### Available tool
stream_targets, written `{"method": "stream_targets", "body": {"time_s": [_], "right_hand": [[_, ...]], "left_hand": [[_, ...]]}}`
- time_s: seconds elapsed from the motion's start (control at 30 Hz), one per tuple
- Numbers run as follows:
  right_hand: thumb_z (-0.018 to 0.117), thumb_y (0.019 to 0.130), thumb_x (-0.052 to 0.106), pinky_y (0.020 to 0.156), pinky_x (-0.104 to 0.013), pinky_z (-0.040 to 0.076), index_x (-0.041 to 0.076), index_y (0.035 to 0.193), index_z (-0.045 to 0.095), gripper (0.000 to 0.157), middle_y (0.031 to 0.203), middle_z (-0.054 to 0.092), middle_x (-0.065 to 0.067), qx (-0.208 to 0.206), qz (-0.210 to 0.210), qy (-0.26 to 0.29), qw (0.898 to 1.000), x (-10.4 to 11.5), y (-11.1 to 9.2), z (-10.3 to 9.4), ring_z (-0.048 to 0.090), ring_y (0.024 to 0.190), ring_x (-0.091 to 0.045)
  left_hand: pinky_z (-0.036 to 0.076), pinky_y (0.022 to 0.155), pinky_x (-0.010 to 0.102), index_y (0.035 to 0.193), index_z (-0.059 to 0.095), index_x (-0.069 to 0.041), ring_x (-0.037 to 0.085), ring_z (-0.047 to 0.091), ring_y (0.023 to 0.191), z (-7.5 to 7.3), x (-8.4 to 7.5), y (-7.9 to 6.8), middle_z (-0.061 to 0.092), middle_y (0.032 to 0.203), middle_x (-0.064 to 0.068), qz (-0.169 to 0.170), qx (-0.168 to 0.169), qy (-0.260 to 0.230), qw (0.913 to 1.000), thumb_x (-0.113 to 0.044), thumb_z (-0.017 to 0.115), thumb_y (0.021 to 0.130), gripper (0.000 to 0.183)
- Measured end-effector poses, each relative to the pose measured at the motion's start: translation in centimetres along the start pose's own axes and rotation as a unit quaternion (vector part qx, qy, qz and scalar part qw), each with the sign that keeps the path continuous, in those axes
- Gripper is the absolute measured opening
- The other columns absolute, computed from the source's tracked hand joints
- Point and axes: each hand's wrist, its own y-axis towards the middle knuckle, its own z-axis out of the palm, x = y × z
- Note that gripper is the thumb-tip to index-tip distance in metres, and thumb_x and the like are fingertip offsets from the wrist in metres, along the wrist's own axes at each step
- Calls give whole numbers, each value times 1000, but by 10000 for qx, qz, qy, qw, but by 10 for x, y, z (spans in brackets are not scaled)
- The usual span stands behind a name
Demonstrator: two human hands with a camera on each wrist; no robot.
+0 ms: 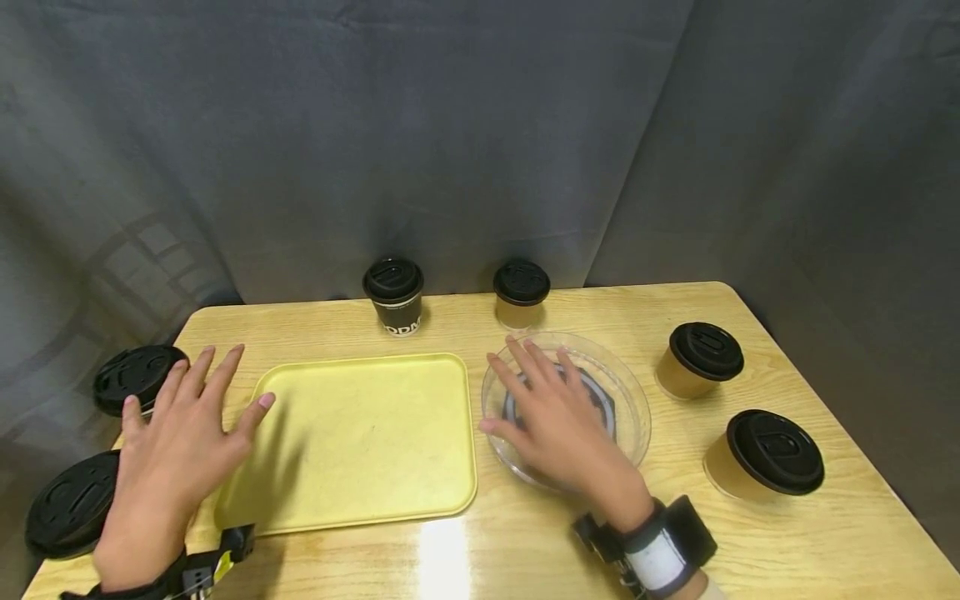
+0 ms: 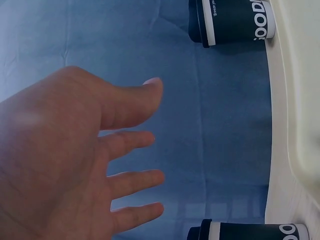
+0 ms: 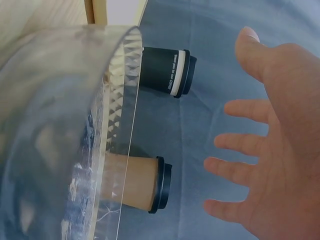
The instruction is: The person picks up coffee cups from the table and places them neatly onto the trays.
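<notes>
My left hand (image 1: 183, 442) hovers over the left edge of a yellow tray (image 1: 367, 442), fingers spread and palm down. Nothing is in it. Beside its fingers and wrist stand two black-lidded cups (image 1: 135, 379), partly covered by the hand in the head view. To the right, my right hand (image 1: 555, 417) is held over a clear round bowl (image 1: 636, 408), its fingers apart and holding nothing. In the right wrist view the bowl's faceted wall (image 3: 117, 107) stands to the left of the fingers (image 3: 240, 142).
A dark paper cup (image 1: 397, 312) with a black lid stands behind the tray. Behind the bowl is a brown cup (image 1: 517, 310). Two more brown cups (image 1: 678, 375) stand on the right side of the wooden table (image 1: 360, 567). A grey curtain (image 1: 450, 150) hangs behind.
</notes>
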Motion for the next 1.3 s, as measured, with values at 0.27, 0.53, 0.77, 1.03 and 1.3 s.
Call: {"method": "stream_targets", "body": {"time_s": [0.27, 0.53, 0.77, 1.03, 1.3], "right_hand": [[50, 91, 64, 120, -61, 16, 23, 152, 35, 75, 162, 23, -9, -32, -165, -43, 9998, 5, 2, 3, 27, 148, -33], [51, 91, 63, 120, -56, 21, 21, 152, 34, 76, 162, 22, -10, -13, -254, 53, 9997, 8, 1, 7, 26, 149, -33], [49, 91, 65, 122, -51, 20, 23, 153, 31, 78, 163, 19, -8, 32, -282, 63, 9996, 10, 1, 8, 23, 150, -31], [49, 90, 67, 121, -53, 20, 24, 153, 32, 79, 163, 17, -6, 116, -286, -4, 9995, 14, 1, 8, 23, 150, -31], [44, 90, 70, 120, -56, 20, 24, 153, 32, 79, 163, 17, -6, 228, -369, -53, 9990, 18, 1, 9, 23, 150, -31]], "left_hand": [[2, 99, 84, 158, 12, -19, 53, 8, 144, -3, 5, -1, 11, 160, 26, -73, 111, -25, 9999, -62, 38, 97, 79], [3, 98, 84, 158, 9, -19, 55, 6, 144, -5, 13, -3, 8, 160, 27, -148, 220, 24, 9996, -61, 38, 97, 80], [4, 98, 84, 158, 9, -17, 54, 5, 144, -5, 18, -2, 8, 159, 28, -248, 286, 55, 9993, -63, 36, 97, 81], [5, 97, 84, 158, 8, -17, 54, 6, 144, -6, 18, -3, 9, 159, 28, -308, 269, 136, 9991, -62, 36, 98, 80], [6, 96, 85, 158, 5, -17, 56, 6, 143, -7, 22, -7, 7, 160, 27, -462, 334, 154, 9983, -65, 35, 97, 83]]}}
